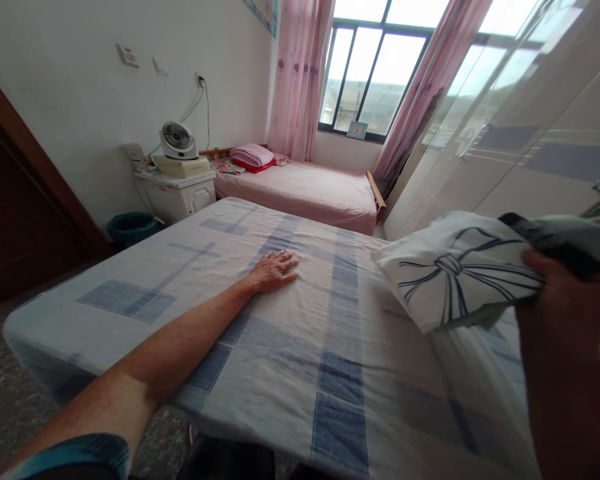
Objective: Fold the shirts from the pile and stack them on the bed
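Note:
My left hand [275, 271] lies flat, fingers spread, on a white and blue patterned cloth [290, 333] that covers a broad flat surface in front of me. Nothing is under its palm that I can make out besides the cloth. At the right, my right hand [570, 293] is closed on a folded white garment [460, 267] printed with a dark line-drawn bow. The garment is held above the covered surface, slightly blurred by motion. A black piece and a pale grey-green fabric show behind it near the fingers; whether they are part of the same bundle I cannot tell.
Beyond stands a bed [310, 190] with pink bedding and a folded pink blanket [253, 155]. A small fan [178, 139] sits on a box on the white nightstand [180, 200]. A teal bin [133, 228] is beside it. A glossy wardrobe [510, 160] lines the right side.

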A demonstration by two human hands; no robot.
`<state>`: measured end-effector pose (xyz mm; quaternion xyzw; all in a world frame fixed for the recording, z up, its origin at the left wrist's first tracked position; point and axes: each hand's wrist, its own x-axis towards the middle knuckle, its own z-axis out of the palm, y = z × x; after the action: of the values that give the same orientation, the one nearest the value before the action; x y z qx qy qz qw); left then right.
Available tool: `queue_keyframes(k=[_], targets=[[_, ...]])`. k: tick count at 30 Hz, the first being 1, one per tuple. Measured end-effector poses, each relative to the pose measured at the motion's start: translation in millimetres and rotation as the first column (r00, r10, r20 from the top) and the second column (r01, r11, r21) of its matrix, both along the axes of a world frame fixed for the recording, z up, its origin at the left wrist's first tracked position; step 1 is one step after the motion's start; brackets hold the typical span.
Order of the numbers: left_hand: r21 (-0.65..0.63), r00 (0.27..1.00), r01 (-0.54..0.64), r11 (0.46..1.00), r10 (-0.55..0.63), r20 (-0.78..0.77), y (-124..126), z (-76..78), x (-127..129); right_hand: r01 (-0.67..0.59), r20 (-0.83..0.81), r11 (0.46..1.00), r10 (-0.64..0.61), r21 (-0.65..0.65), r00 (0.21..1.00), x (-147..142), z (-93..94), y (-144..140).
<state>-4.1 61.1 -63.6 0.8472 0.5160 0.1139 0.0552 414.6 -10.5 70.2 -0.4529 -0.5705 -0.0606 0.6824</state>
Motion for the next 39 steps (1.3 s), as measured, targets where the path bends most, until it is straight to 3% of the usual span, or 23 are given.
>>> queue_keyframes(k=[2, 4, 7, 9, 12, 14, 17, 20, 26, 30, 35, 37, 39], targets=[[0.03, 0.997, -0.002, 1.0, 0.0, 0.076, -0.9, 2.3, -0.4, 0.026, -0.153, 0.998, -0.036, -0.064, 0.988, -35.9, 1.6, 3.8], [0.097, 0.972, -0.011, 0.995, -0.012, 0.237, -3.4, 5.3, -1.6, -0.079, -0.118, 0.975, 0.055, -0.207, 0.991, -73.5, -0.8, 1.7], [0.195, 0.899, -0.004, 0.981, -0.082, 0.43, -9.9, 9.9, -4.0, -0.428, -0.175, 0.827, 0.391, -0.365, 0.904, -110.7, -16.9, 3.3], [0.225, 0.888, 0.024, 0.974, -0.124, 0.443, -13.9, 11.8, -5.2, -0.522, -0.261, 0.76, 0.452, -0.388, 0.853, -116.2, -38.3, 11.5], [0.242, 0.899, 0.053, 0.969, -0.152, 0.41, -15.3, 11.0, -6.3, -0.381, -0.243, 0.785, 0.297, -0.488, 0.924, -105.7, -80.9, 27.9], [0.252, 0.899, 0.074, 0.965, -0.174, 0.401, -13.2, 8.5, -7.0, -0.22, -0.087, 0.775, 0.21, -0.593, 0.974, -96.7, -107.2, 35.8], [0.248, 0.881, 0.101, 0.964, -0.202, 0.428, -9.9, 5.1, -7.5, -0.044, 0.166, 0.746, 0.204, -0.664, 0.965, -90.4, -130.0, 39.8], [0.22, 0.846, 0.112, 0.969, -0.209, 0.49, -11.1, 5.8, -5.4, -0.019, 0.247, 0.753, 0.24, -0.657, 0.939, -92.0, -134.5, 38.6], [0.172, 0.78, 0.099, 0.98, -0.183, 0.598, -21.5, 13.1, 5.8, -0.065, 0.359, 0.847, 0.292, -0.528, 0.886, -98.3, -133.0, 34.7], [0.165, 0.706, 0.064, 0.984, -0.161, 0.689, -24.3, 20.4, 13.5, -0.053, 0.436, 0.835, 0.339, -0.547, 0.834, -99.1, -133.4, 34.3], [0.264, 0.6, -0.128, 0.956, -0.138, 0.788, -32.8, 56.6, 9.1, 0.074, 0.364, 0.836, 0.156, -0.544, 0.918, -90.0, -133.1, 38.6], [0.336, 0.565, -0.275, 0.901, -0.131, 0.815, -36.1, 78.9, -1.2, 0.077, 0.317, 0.836, 0.12, -0.544, 0.941, -83.3, -133.8, 41.0], [0.387, 0.479, -0.46, 0.799, -0.144, 0.866, -36.2, 101.7, -15.0, 0.046, 0.308, 0.838, 0.148, -0.543, 0.94, -77.2, -135.2, 43.0]])
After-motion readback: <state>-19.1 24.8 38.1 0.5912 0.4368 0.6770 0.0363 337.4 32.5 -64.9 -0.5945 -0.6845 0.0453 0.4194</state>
